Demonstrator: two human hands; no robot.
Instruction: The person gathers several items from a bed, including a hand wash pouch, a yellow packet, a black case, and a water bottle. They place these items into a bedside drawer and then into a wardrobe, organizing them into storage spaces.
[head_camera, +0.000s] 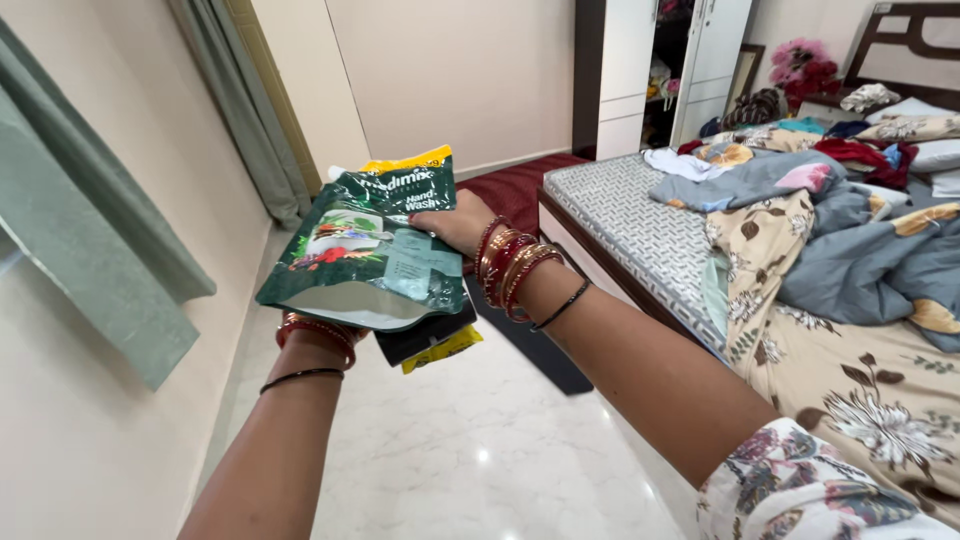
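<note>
Green pouch (365, 255) in both hands

Bright even daylight, glare spots on the glossy floor (480, 455), soft shadows, wide-angle stretch at edges

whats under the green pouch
Under the green pouch, a black packet and a yellow packet poke out. The left hand beneath is mostly covered.

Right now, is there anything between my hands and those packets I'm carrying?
Nothing visible. The right hand grips the green refill pouch by its right edge, and the left hand supports the stack from underneath, mostly hidden by it. A black and yellow packet sits under the pouch, against the hands.
</note>
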